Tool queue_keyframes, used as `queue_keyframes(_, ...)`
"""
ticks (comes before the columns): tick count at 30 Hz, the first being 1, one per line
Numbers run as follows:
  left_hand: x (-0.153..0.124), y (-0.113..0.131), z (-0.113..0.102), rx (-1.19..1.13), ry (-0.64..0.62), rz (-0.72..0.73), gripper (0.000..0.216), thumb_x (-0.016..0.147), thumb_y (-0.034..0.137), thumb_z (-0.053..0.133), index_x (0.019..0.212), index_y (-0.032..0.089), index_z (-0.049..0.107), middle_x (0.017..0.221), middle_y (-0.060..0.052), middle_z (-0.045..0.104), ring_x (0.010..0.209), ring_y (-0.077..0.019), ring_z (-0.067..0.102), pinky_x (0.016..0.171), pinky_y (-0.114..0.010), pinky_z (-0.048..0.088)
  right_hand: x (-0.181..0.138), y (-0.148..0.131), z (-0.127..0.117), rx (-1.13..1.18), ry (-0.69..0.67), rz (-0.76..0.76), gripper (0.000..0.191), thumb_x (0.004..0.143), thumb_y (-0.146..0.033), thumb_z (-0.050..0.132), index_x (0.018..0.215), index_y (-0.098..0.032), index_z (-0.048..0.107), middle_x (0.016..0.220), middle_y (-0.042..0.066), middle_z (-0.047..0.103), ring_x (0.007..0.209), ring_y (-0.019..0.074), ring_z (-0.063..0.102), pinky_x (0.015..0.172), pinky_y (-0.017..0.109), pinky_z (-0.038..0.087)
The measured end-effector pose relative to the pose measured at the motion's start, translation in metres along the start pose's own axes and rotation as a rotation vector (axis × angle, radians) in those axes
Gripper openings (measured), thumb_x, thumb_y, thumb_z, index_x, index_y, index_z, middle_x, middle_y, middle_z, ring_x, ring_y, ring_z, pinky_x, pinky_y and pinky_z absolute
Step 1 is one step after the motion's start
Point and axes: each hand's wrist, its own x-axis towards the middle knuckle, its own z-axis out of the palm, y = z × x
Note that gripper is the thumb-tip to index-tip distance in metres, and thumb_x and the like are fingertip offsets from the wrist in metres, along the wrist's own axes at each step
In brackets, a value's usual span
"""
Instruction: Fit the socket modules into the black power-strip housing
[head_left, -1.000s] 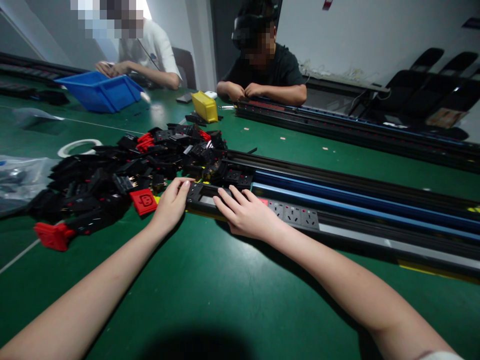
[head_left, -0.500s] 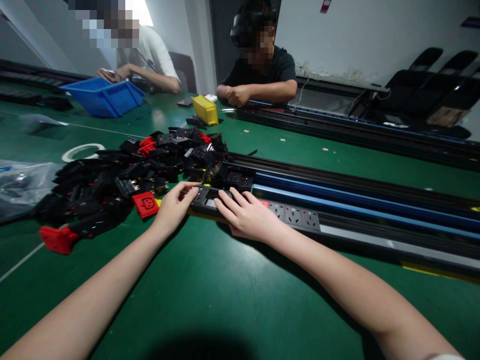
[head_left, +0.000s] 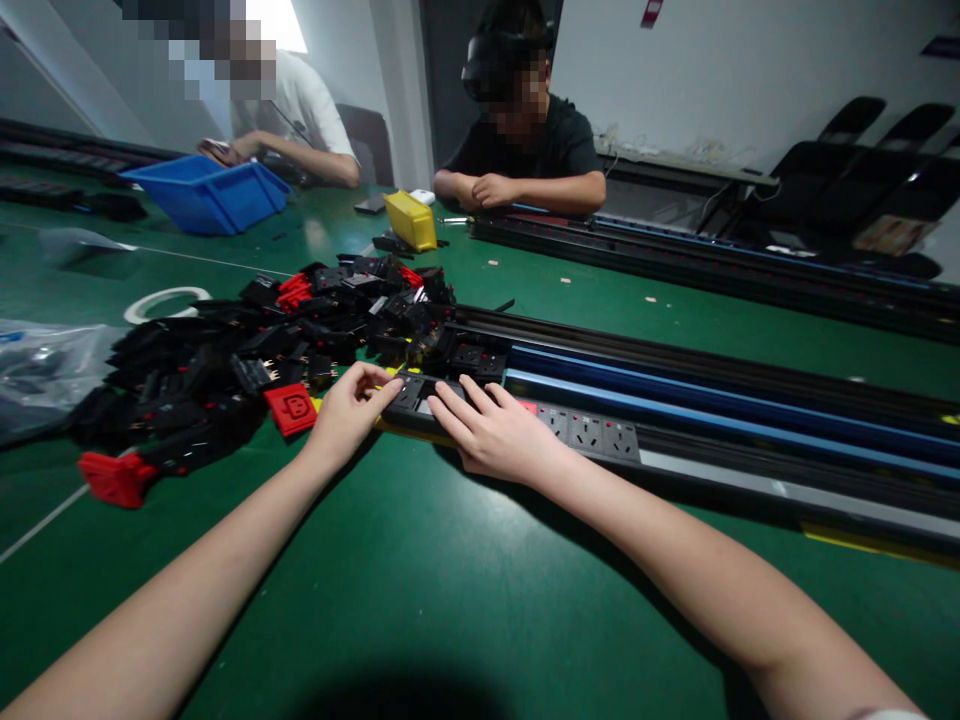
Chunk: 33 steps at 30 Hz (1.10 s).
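Note:
A long black power strip rail (head_left: 750, 490) lies across the green table, with several black socket modules (head_left: 589, 433) set in its channel. At its left end, my left hand (head_left: 346, 412) is closed, thumb and bent forefinger on a black socket module (head_left: 407, 392). My right hand (head_left: 499, 430) lies flat on the row of modules, fingers stretched out and a little apart. It covers part of the row; a bit of a red module (head_left: 529, 408) shows beside it. A short gap in the row shows between my hands.
A heap of black modules (head_left: 202, 365) and a red socket piece (head_left: 291, 408) lie left of my hands. Blue-filmed rails (head_left: 675, 400) run behind the strip. A blue bin (head_left: 202, 195), yellow bin (head_left: 411, 220) and tape roll (head_left: 166, 303) stand farther back. Two people sit opposite.
My left thumb and the module under it have shifted slightly at the strip's end. My right hand stays in place. The person opposite in dark clothing has moved their hands a little rightward.

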Motion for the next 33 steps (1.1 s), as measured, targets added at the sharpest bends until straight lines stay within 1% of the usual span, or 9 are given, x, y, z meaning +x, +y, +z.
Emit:
queue_keyframes(6, -0.004, 0.005, 0.001, 0.008, -0.112, 0.025, 0.040, 0.079, 0.058, 0.070, 0.089, 0.020, 0.065, 0.086, -0.003, 0.069, 0.079, -0.0204, 0.063, 0.077, -0.034, 0.051, -0.001, 0.000, 0.000, -0.029, 0.004, -0.014, 0.059, 0.097, -0.025, 0.049, 0.152, -0.005, 0.039, 0.158, 0.020, 0.043, 0.138, 0.0397, 0.049, 0.100, 0.050, 0.051)
queue_keyframes(10, -0.006, 0.011, 0.001, -0.026, -0.125, 0.010, 0.040, 0.078, 0.058, 0.071, 0.089, 0.019, 0.069, 0.087, -0.005, 0.072, 0.081, -0.0216, 0.066, 0.077, -0.034, 0.051, -0.001, 0.001, 0.000, -0.047, 0.006, -0.019, 0.059, 0.097, -0.026, 0.049, 0.152, -0.005, 0.039, 0.158, 0.019, 0.043, 0.137, 0.0403, 0.049, 0.099, 0.050, 0.051)
queue_keyframes(15, -0.007, 0.016, 0.001, -0.030, -0.134, -0.007, 0.043, 0.077, 0.061, 0.070, 0.087, 0.020, 0.071, 0.086, -0.006, 0.074, 0.082, -0.0240, 0.067, 0.078, -0.036, 0.053, -0.001, 0.000, 0.002, -0.019, 0.013, -0.018, 0.061, 0.096, -0.025, 0.051, 0.152, -0.005, 0.039, 0.158, 0.021, 0.042, 0.138, 0.0402, 0.048, 0.099, 0.051, 0.051)
queue_keyframes(19, -0.007, 0.014, 0.001, -0.013, -0.146, 0.019, 0.041, 0.080, 0.060, 0.068, 0.088, 0.020, 0.071, 0.086, -0.005, 0.073, 0.081, -0.0232, 0.067, 0.076, -0.034, 0.051, -0.001, 0.000, 0.002, -0.026, 0.008, -0.023, 0.060, 0.097, -0.025, 0.049, 0.152, -0.003, 0.038, 0.158, 0.020, 0.042, 0.138, 0.0415, 0.048, 0.099, 0.052, 0.051)
queue_keyframes(22, -0.007, 0.011, 0.000, 0.017, -0.141, 0.036, 0.039, 0.082, 0.059, 0.067, 0.088, 0.021, 0.071, 0.086, -0.005, 0.073, 0.080, -0.0225, 0.066, 0.075, -0.034, 0.051, -0.001, 0.000, 0.000, -0.012, -0.001, -0.020, 0.061, 0.097, -0.025, 0.051, 0.152, -0.005, 0.038, 0.158, 0.021, 0.042, 0.139, 0.0409, 0.048, 0.099, 0.051, 0.051)
queue_keyframes(24, -0.009, 0.011, 0.000, 0.065, -0.120, 0.061, 0.038, 0.084, 0.058, 0.065, 0.092, 0.021, 0.072, 0.089, -0.004, 0.074, 0.081, -0.0225, 0.066, 0.076, -0.033, 0.050, 0.000, 0.000, 0.000, -0.002, -0.009, -0.017, 0.061, 0.096, -0.025, 0.053, 0.152, -0.006, 0.038, 0.158, 0.021, 0.042, 0.139, 0.0404, 0.047, 0.100, 0.051, 0.051)
queue_keyframes(27, -0.012, 0.014, 0.000, 0.152, -0.090, 0.127, 0.038, 0.089, 0.054, 0.060, 0.106, 0.023, 0.072, 0.099, -0.005, 0.075, 0.086, -0.0226, 0.066, 0.077, -0.032, 0.050, 0.000, 0.000, -0.001, -0.007, -0.016, -0.015, 0.061, 0.096, -0.024, 0.053, 0.152, -0.006, 0.039, 0.158, 0.021, 0.043, 0.139, 0.0404, 0.048, 0.100, 0.051, 0.051)
queue_keyframes(29, -0.013, 0.018, -0.001, 0.187, -0.104, 0.176, 0.038, 0.092, 0.052, 0.056, 0.113, 0.024, 0.071, 0.107, -0.005, 0.075, 0.092, -0.0231, 0.067, 0.080, -0.033, 0.050, 0.000, 0.000, -0.001, -0.017, -0.014, -0.016, 0.060, 0.096, -0.024, 0.051, 0.152, -0.005, 0.039, 0.158, 0.020, 0.043, 0.138, 0.0410, 0.048, 0.100, 0.052, 0.051)
queue_keyframes(33, -0.014, 0.020, -0.001, 0.233, -0.136, 0.251, 0.037, 0.097, 0.050, 0.049, 0.112, 0.024, 0.070, 0.117, -0.006, 0.074, 0.106, -0.0247, 0.067, 0.093, -0.035, 0.049, 0.000, 0.000, -0.001, -0.020, -0.006, -0.014, 0.059, 0.096, -0.024, 0.050, 0.152, -0.005, 0.039, 0.158, 0.020, 0.043, 0.138, 0.0409, 0.048, 0.100, 0.052, 0.051)
